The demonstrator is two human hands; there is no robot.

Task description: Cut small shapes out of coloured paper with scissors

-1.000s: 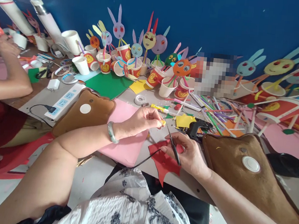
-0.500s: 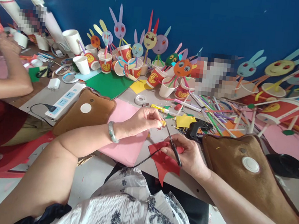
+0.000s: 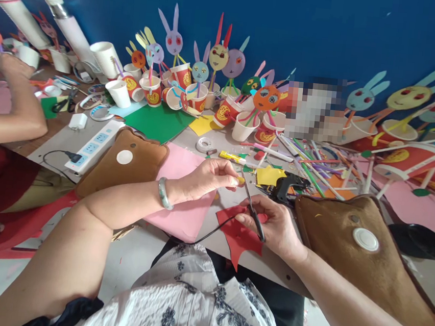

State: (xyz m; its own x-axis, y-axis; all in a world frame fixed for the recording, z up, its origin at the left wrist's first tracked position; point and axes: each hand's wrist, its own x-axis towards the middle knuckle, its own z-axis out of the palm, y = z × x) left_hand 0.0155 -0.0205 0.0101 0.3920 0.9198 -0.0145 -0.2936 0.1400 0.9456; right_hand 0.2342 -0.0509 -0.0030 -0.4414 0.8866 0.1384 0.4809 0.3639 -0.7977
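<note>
Between the thumb and fingertips of my left hand (image 3: 212, 179) is a small piece of yellow paper (image 3: 241, 180). My right hand (image 3: 275, 222) is closed round the black handles of a pair of scissors (image 3: 252, 211), whose blades point up and left to the edge of that yellow piece. Under the scissors lies a cut sheet of red paper (image 3: 235, 244), overhanging the table's front edge. A pink sheet (image 3: 186, 206) is beneath my left wrist. Beyond my hands sit a cut yellow scrap (image 3: 270, 177) and a black glue gun (image 3: 286, 187).
Paper cups with rabbit-faced paper figures (image 3: 198, 74) line the blue wall. Brown plush cushions (image 3: 362, 254) flank me, and a power strip (image 3: 98, 144) lies left. Coloured sticks and markers (image 3: 317, 165) are heaped at the right. Another person's arm (image 3: 11, 107) rests far left.
The yellow piece has turned slightly in my left fingers and shifted a little right. The scissor blades have moved slightly with it. Otherwise my arms stay in place.
</note>
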